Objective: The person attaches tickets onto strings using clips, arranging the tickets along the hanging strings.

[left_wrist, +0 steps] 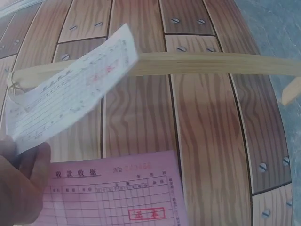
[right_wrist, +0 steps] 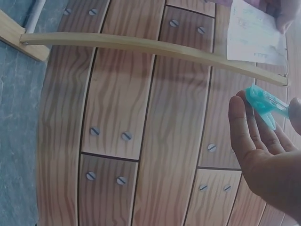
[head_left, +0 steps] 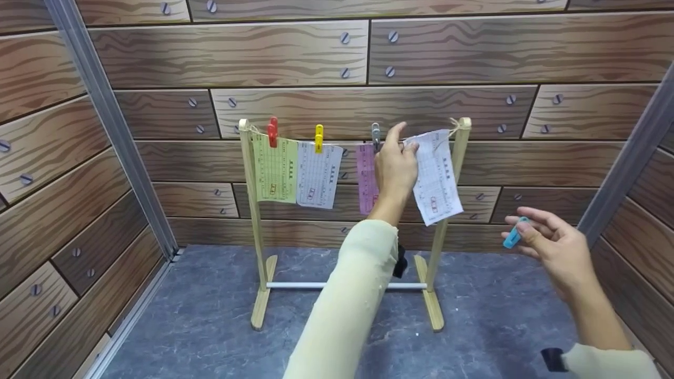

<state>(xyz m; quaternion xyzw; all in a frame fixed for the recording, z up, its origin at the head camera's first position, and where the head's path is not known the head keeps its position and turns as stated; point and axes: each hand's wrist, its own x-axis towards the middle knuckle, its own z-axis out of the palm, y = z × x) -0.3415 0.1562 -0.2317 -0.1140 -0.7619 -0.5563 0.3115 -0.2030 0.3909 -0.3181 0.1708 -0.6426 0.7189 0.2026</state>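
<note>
My left hand (head_left: 396, 171) pinches the upper left corner of a white receipt slip (head_left: 437, 179) at the string, beside the rack's right post (head_left: 457, 152). The slip hangs tilted, and in the left wrist view its printed face (left_wrist: 75, 92) shows. Out to the right, my right hand (head_left: 561, 255) holds a blue clothespin (head_left: 515, 232) between thumb and fingers. Just left of my left hand hangs a purple-pink slip (head_left: 366, 176) under a grey clothespin (head_left: 376, 134), partly hidden by that hand.
Farther left on the string, a red clothespin (head_left: 272, 131) holds a green slip (head_left: 275, 171) and a yellow clothespin (head_left: 319, 138) holds another white slip (head_left: 318, 181). The wooden rack stands on a grey marbled surface (head_left: 210, 316), with a white crossbar (head_left: 297, 286) low down. Wood-patterned walls surround it.
</note>
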